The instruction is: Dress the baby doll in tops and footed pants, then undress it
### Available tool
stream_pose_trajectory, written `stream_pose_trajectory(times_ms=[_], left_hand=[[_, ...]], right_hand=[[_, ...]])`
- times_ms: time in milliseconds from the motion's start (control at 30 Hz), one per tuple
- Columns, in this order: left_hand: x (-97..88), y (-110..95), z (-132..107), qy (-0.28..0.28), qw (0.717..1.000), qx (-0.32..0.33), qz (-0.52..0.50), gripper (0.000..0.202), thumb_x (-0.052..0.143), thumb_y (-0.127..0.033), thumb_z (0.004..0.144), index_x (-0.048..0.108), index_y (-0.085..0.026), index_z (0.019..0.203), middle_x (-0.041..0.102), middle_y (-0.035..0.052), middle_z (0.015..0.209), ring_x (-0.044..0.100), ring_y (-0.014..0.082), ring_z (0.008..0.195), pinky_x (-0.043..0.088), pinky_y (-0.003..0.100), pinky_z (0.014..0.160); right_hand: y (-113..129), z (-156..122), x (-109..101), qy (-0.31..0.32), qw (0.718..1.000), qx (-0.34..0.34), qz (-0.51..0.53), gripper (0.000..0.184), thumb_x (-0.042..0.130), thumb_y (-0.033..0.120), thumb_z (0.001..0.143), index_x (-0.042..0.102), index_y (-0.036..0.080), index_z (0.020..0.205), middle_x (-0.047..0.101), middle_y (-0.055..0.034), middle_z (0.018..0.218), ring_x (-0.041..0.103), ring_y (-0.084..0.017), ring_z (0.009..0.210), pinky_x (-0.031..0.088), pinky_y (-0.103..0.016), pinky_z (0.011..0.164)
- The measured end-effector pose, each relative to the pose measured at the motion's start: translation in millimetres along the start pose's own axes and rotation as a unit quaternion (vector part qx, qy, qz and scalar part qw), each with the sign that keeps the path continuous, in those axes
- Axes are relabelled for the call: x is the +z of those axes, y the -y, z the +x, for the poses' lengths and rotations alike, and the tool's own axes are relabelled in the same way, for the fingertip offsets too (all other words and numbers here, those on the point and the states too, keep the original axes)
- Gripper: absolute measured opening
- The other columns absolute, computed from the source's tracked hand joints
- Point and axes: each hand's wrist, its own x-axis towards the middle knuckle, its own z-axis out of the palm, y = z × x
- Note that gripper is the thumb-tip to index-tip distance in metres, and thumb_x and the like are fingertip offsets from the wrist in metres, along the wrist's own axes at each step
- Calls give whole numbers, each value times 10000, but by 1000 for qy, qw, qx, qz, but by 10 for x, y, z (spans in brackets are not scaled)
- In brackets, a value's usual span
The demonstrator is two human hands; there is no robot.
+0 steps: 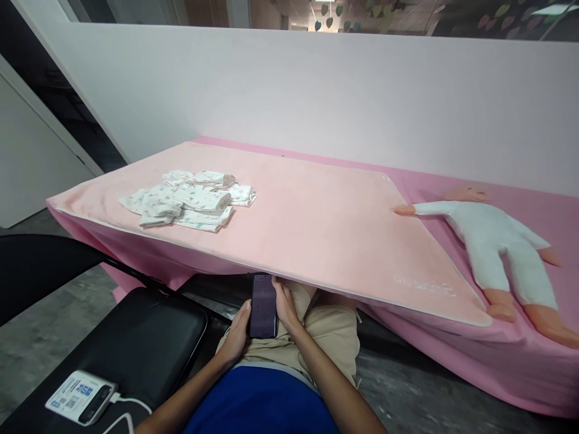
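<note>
A dark smartphone is held upright over my lap, just below the table's front edge. Along its left side my left hand is closed, fingers mostly hidden behind it. My right hand grips the opposite side, thumb near the upper edge. On the left part of the pink-covered table lies a loose pile of white baby clothes with small prints. At the right end a baby doll in a white suit lies on its back, one arm over the peach mat's edge.
A black chair stands at my left, with a white power bank and its white cable on the seat. Behind the table rises a white partition with a window above. Pink cloth hangs over the table's front.
</note>
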Motion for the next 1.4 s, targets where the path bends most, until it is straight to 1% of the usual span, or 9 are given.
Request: stream_pose_trajectory(times_ms=[333, 467, 633, 833, 967, 1100, 1167, 1300, 1400], left_hand=[[47, -132, -47, 23, 999, 12, 36, 643, 488, -699, 1024, 713, -196, 1355, 696, 123, 1448, 582, 309, 1418, 439, 442, 1220], [39, -107, -35, 19, 999, 12, 38, 651, 496, -710, 1014, 717, -196, 1348, 708, 126, 1430, 598, 308, 1397, 440, 437, 1216], [25, -77, -32, 14, 1000, -4, 20, 689, 512, -731, 997, 702, -180, 1366, 691, 142, 1453, 614, 323, 1377, 435, 455, 1221], [21, -75, -29, 14, 999, -7, 28, 706, 497, -739, 1001, 698, -168, 1364, 696, 145, 1437, 624, 321, 1354, 418, 462, 1228], [18, -60, -16, 17, 1000, 1, 23, 689, 499, -739, 1001, 718, -174, 1328, 724, 130, 1385, 655, 311, 1291, 475, 435, 1166], [19, -39, -12, 16, 1000, 7, 10, 670, 513, -729, 1001, 716, -173, 1316, 723, 129, 1385, 642, 304, 1301, 484, 416, 1149], [21, -38, -17, 11, 1000, 3, 7, 675, 515, -731, 999, 708, -172, 1325, 719, 131, 1392, 641, 308, 1304, 479, 419, 1153], [11, -39, -24, 13, 1000, -7, 9, 674, 511, -721, 1003, 695, -171, 1346, 709, 134, 1410, 644, 310, 1301, 456, 444, 1183], [-2, -27, -11, 12, 1000, -3, 15, 652, 511, -707, 1008, 705, -182, 1342, 690, 133, 1446, 625, 313, 1338, 414, 455, 1228]], right_hand=[[26, 74, 27, -43, 999, 5, 8, 593, 591, 674, 952, 773, 214, 1278, 740, -81, 1399, 607, -314, 1396, 371, -428, 1249], [-15, 95, 43, -45, 999, 0, 3, 551, 582, 645, 961, 799, 202, 1206, 767, -105, 1332, 642, -333, 1345, 405, -452, 1219], [-89, 13, -33, 14, 1000, -1, 16, 471, 751, 567, 868, 804, 202, 1161, 806, -98, 1212, 728, -325, 1171, 523, -460, 1094], [-45, -193, -225, 126, 987, -8, 96, 519, 793, 512, 879, 717, 246, 1318, 735, -76, 1371, 670, -287, 1294, 481, -440, 1164], [-44, -300, -306, 187, 978, -14, 95, 781, 923, 416, 760, 581, 261, 1445, 687, -86, 1397, 659, -274, 1290, 500, -441, 1150], [-90, -322, -340, 210, 976, -46, 25, 973, 966, 366, 711, 465, 247, 1537, 647, -102, 1397, 636, -275, 1288, 517, -434, 1125], [-116, -307, -334, 201, 978, -56, 9, 937, 942, 387, 756, 458, 248, 1546, 629, -107, 1427, 613, -276, 1318, 491, -441, 1155], [-128, -272, -307, 174, 983, -35, 40, 619, 745, 510, 956, 548, 286, 1499, 626, -78, 1484, 564, -269, 1401, 414, -454, 1226], [-103, -264, -305, 180, 982, -5, 65, 526, 679, 542, 996, 615, 307, 1462, 666, -56, 1451, 581, -279, 1389, 402, -469, 1233]])
